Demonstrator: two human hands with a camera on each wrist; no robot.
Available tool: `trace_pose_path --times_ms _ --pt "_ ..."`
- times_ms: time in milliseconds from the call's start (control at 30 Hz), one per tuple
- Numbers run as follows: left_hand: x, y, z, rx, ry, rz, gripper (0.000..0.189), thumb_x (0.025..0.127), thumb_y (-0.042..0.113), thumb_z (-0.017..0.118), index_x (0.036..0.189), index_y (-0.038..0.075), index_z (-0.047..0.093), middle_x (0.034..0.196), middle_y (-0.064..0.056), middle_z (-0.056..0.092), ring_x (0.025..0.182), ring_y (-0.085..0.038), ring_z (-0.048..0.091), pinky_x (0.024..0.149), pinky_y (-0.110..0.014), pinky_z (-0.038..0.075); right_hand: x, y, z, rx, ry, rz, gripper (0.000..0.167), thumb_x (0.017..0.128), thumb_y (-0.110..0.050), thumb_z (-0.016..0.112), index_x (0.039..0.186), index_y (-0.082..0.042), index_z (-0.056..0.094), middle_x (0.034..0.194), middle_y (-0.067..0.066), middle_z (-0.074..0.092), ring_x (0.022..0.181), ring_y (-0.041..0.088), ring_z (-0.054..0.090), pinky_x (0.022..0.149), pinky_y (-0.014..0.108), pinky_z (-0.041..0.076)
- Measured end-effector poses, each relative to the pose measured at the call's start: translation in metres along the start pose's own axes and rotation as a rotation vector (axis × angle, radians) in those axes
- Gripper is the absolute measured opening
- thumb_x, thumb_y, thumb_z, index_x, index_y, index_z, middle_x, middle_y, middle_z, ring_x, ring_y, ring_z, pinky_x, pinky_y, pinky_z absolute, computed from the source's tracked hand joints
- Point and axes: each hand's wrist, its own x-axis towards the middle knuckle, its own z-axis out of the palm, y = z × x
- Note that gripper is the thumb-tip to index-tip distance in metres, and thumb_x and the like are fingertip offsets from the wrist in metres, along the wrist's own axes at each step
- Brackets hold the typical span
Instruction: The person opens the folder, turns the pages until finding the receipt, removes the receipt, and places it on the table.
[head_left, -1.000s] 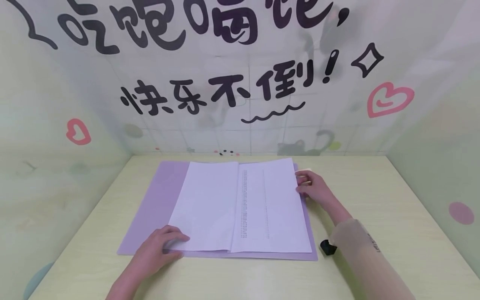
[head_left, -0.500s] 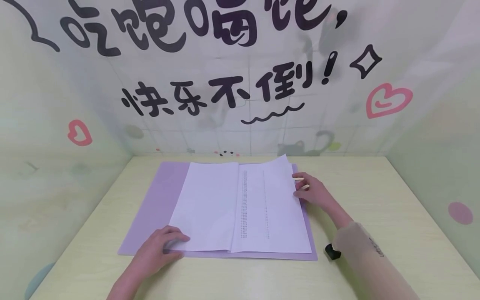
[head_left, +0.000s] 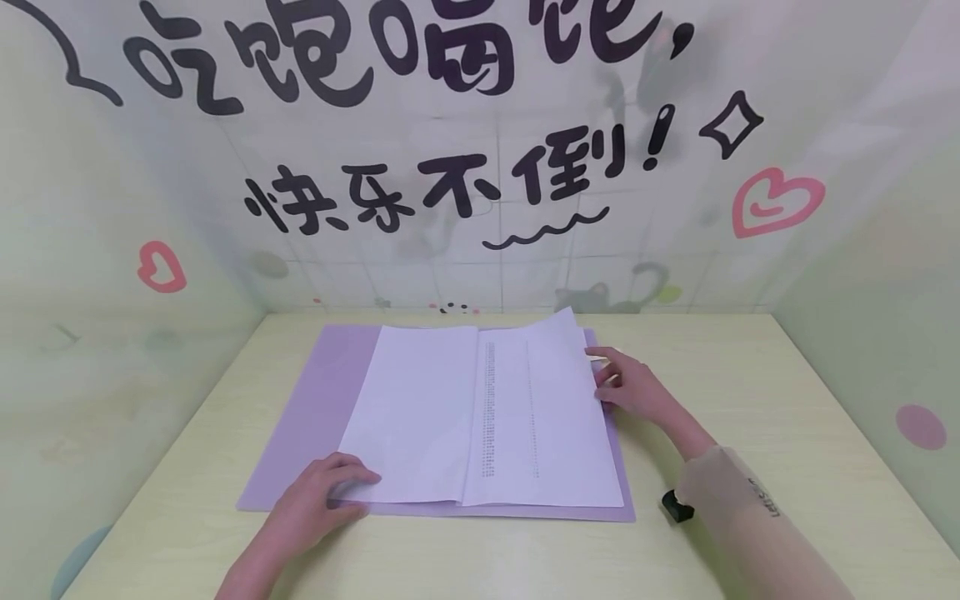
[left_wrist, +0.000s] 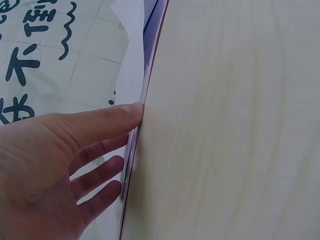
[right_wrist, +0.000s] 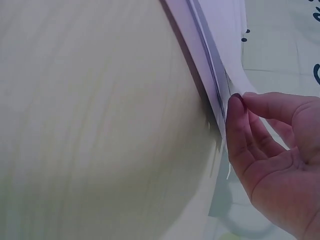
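Observation:
A purple folder (head_left: pixel 315 408) lies open on the table, with white paper pages inside. The left page (head_left: pixel 420 400) is blank, while columns of small print run down the right page (head_left: pixel 566 425). My right hand (head_left: pixel 633 390) pinches the right page's outer edge; its top corner curls up off the sheets beneath. In the right wrist view, thumb and index fingertip of the right hand (right_wrist: pixel 275 155) meet at the paper's edge. My left hand (head_left: pixel 315 497) rests at the folder's lower left, fingers on the left page. Its thumb (left_wrist: pixel 107 122) touches the folder's bottom edge in the left wrist view.
The pale wooden table (head_left: pixel 465 558) meets a white printed curtain (head_left: pixel 405 267) at the back and sides. A small black object (head_left: pixel 677 506) shows beside the right sleeve (head_left: pixel 750 517).
The right page's top corner has lifted and bent inward over the second. My right hand has shifted slightly towards me, and the black object has moved right along with the sleeve. The left hand stays put.

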Motion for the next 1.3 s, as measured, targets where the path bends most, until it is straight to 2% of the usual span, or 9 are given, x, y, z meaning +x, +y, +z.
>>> trace_pose_path --times_ms 133,300,500,667,800,900,1033,1300 --pt "0.000 0.001 0.000 -0.006 -0.002 -0.002 0.037 0.072 0.017 0.085 0.103 0.034 0.073 0.112 0.013 0.064 0.103 -0.019 0.059 0.089 -0.039 0.051 0.000 0.000 -0.001 -0.072 0.047 -0.036 0.062 0.086 0.005 0.063 0.144 -0.007 0.044 0.100 0.018 0.066 0.083 0.021 0.064 0.069 0.029 0.054" --pt "-0.001 0.001 -0.001 -0.005 -0.003 -0.009 0.037 0.072 0.017 0.085 0.103 0.033 0.073 0.112 0.013 0.065 0.104 -0.019 0.059 0.089 -0.040 0.051 -0.002 -0.003 -0.002 -0.101 0.084 -0.090 0.060 0.088 0.005 0.062 0.144 -0.010 0.045 0.102 0.017 0.068 0.090 0.024 0.066 0.076 0.030 0.054" --pt "-0.001 0.000 -0.001 -0.009 -0.008 -0.015 0.037 0.073 0.017 0.085 0.103 0.033 0.073 0.113 0.013 0.065 0.105 -0.020 0.059 0.090 -0.040 0.051 -0.004 -0.009 -0.002 -0.098 0.091 -0.112 0.060 0.090 0.003 0.061 0.146 -0.012 0.045 0.116 0.023 0.069 0.094 0.028 0.070 0.077 0.026 0.055" --pt "-0.002 -0.001 -0.001 -0.008 -0.006 -0.013 0.037 0.072 0.017 0.085 0.103 0.034 0.073 0.112 0.013 0.065 0.104 -0.020 0.059 0.089 -0.040 0.051 -0.005 -0.011 -0.002 -0.104 0.100 -0.117 0.065 0.089 0.003 0.062 0.149 -0.014 0.042 0.126 0.024 0.065 0.089 0.024 0.069 0.077 0.025 0.054" --pt "-0.002 -0.001 0.000 -0.010 -0.008 -0.014 0.037 0.072 0.017 0.085 0.103 0.034 0.073 0.112 0.013 0.065 0.104 -0.020 0.059 0.090 -0.040 0.051 -0.005 -0.013 -0.003 -0.125 0.108 -0.113 0.055 0.089 0.003 0.062 0.142 -0.010 0.052 0.125 0.022 0.065 0.084 0.020 0.066 0.071 0.022 0.052" --pt "-0.002 -0.001 0.000 -0.013 -0.010 -0.021 0.037 0.072 0.017 0.085 0.103 0.034 0.073 0.112 0.013 0.065 0.105 -0.020 0.060 0.090 -0.041 0.051 -0.005 -0.014 -0.005 -0.137 0.092 -0.118 0.047 0.089 0.004 0.060 0.135 -0.006 0.058 0.122 0.022 0.065 0.083 0.019 0.064 0.068 0.022 0.051" --pt "-0.001 -0.001 0.000 -0.018 -0.012 -0.026 0.036 0.073 0.018 0.085 0.103 0.034 0.073 0.112 0.013 0.064 0.106 -0.020 0.060 0.092 -0.042 0.051 -0.003 -0.019 -0.011 -0.149 0.044 -0.151 0.046 0.089 0.006 0.059 0.134 -0.005 0.059 0.124 0.021 0.063 0.084 0.019 0.064 0.068 0.022 0.052" --pt "-0.002 -0.001 -0.001 -0.027 -0.012 -0.032 0.036 0.073 0.017 0.085 0.103 0.034 0.073 0.113 0.013 0.064 0.106 -0.020 0.059 0.092 -0.041 0.051 0.002 -0.033 -0.029 -0.241 -0.050 -0.288 0.042 0.091 0.006 0.058 0.132 -0.001 0.059 0.132 0.021 0.060 0.096 0.026 0.066 0.078 0.031 0.057"
